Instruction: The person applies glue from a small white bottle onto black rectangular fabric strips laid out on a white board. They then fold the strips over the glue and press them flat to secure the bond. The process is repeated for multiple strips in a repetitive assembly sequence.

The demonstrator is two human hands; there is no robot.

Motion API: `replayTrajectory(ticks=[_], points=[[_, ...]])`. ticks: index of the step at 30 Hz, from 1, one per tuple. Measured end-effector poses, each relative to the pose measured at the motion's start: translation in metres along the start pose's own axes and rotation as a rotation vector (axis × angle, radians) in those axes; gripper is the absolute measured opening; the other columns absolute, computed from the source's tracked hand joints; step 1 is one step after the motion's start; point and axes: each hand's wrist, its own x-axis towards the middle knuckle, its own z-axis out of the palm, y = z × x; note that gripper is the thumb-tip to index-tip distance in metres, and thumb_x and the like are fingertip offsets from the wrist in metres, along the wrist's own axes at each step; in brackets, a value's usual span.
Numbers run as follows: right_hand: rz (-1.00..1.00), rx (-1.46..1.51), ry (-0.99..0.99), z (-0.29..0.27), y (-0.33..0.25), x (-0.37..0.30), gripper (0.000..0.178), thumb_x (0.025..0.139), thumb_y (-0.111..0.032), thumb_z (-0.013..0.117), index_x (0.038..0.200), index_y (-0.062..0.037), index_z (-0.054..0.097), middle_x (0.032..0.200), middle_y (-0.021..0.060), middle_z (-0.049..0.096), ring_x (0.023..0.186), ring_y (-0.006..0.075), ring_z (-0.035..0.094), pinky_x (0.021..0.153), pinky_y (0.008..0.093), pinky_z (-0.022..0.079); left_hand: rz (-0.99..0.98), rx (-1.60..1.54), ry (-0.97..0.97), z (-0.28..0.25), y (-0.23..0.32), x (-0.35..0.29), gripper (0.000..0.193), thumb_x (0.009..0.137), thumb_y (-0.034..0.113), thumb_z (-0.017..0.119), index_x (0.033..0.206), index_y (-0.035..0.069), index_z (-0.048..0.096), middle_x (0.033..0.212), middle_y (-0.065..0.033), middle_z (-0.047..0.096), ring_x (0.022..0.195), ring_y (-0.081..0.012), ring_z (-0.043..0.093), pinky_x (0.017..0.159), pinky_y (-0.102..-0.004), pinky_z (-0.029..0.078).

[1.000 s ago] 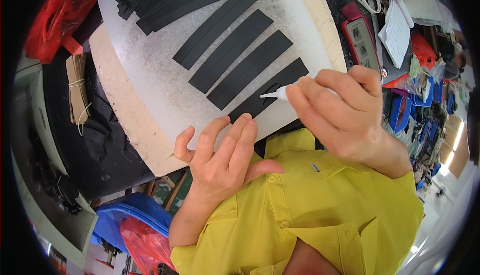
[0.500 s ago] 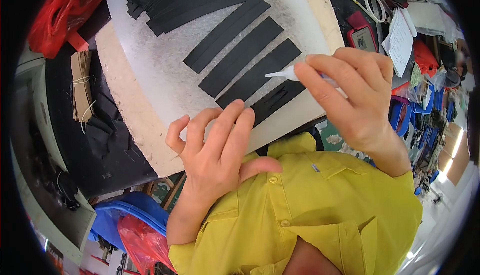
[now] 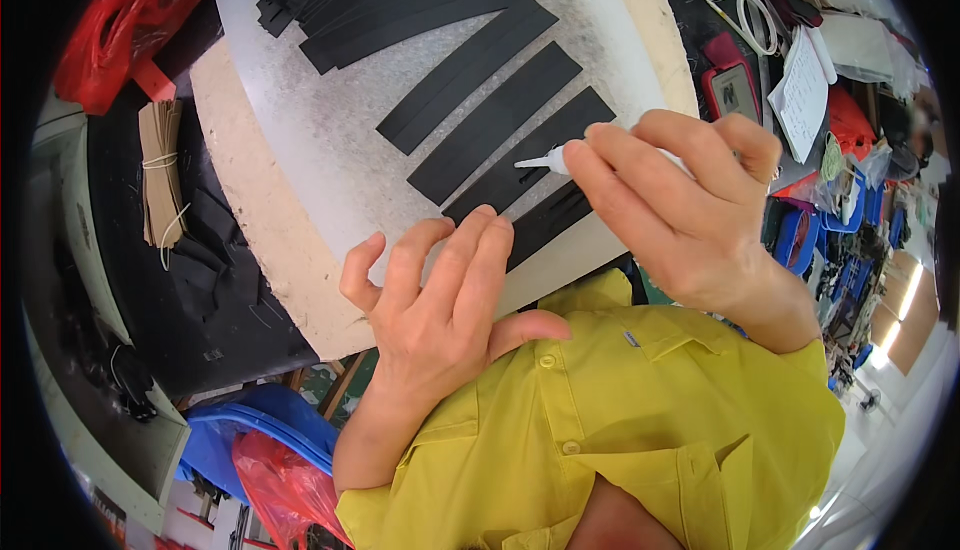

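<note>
My right hand [image 3: 690, 215] is closed around a small white squeeze bottle with a narrow nozzle [image 3: 545, 161], partly hidden by the fingers. The tip points left, over a flat black strip [image 3: 572, 135], where a short dark, wet-looking mark shows beside it. Nearest to me, another black strip [image 3: 548, 229] bears dark glossy lines and lies partly under the right hand. With fingers spread, my left hand [image 3: 435, 300] rests its fingertips at the lower left ends of these two strips. Beyond them lies a separate black strip [image 3: 495, 122], then overlapping ones [image 3: 465, 75].
A pale board [image 3: 255, 185] carries a whitish sheet [image 3: 320, 140] and a fanned pile of black strips [image 3: 390, 0]. At left are a banded brown bundle [image 3: 162, 175] and black scraps [image 3: 205, 260]. A notepad [image 3: 798, 95] and red-framed object [image 3: 730, 88] lie at right.
My right hand has moved left and a little nearer with the bottle. A dark wet-looking mark now shows on the strip under the nozzle. My left hand stays at the strip ends.
</note>
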Motion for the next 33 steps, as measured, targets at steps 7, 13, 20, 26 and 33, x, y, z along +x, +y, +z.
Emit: replayTrajectory(ticks=[7,13,20,26,33], points=[[-0.018,-0.038,0.052,0.004,0.019,0.007,0.035,0.065,-0.016,0.069,0.099,-0.0076,0.075,0.101,0.0003,0.069,0.088,0.017,0.062,0.082,0.0329,0.035,0.0,-0.072,0.018,-0.008,-0.004,0.002,0.086,0.08,0.082,0.049,0.112,0.005,0.068,0.111,-0.0056,0.071,0.097,-0.0246,0.063,0.099,-0.044,0.03],[-0.015,0.032,0.071,0.015,0.008,0.021,0.035,0.065,-0.017,0.069,0.098,-0.0075,0.075,0.1,0.0,0.069,0.087,0.0166,0.062,0.082,0.0333,0.034,-0.041,-0.089,0.011,-0.004,-0.017,0.018,0.079,0.082,0.076,0.055,0.113,0.004,0.068,0.112,-0.0078,0.069,0.102,-0.0257,0.06,0.1,-0.045,0.032],[-0.033,0.008,0.072,0.015,0.022,0.024,0.035,0.065,-0.017,0.069,0.098,-0.0072,0.074,0.098,-0.0002,0.069,0.087,0.0161,0.062,0.082,0.033,0.034,-0.021,-0.018,0.016,0.0,-0.02,0.016,0.086,0.083,0.079,0.048,0.119,0.003,0.063,0.115,-0.008,0.07,0.099,-0.0264,0.065,0.096,-0.0429,0.035],[-0.009,0.03,0.056,0.017,0.018,0.031,0.033,0.065,-0.017,0.069,0.096,-0.0075,0.075,0.097,0.0,0.071,0.085,0.0172,0.062,0.082,0.0327,0.034,-0.03,-0.029,0.007,-0.001,-0.02,0.017,0.084,0.085,0.078,0.047,0.118,0.003,0.064,0.115,-0.0082,0.07,0.099,-0.0261,0.065,0.096,-0.0428,0.035],[-0.029,0.034,0.119,0.022,0.03,0.045,0.033,0.064,-0.016,0.067,0.095,-0.008,0.074,0.096,-0.0008,0.07,0.086,0.018,0.063,0.083,0.033,0.035,0.029,-0.051,0.083,-0.009,-0.032,0.029,0.085,0.086,0.077,0.047,0.116,0.0,0.064,0.116,-0.0123,0.069,0.1,-0.0304,0.063,0.092,-0.0419,0.039]])
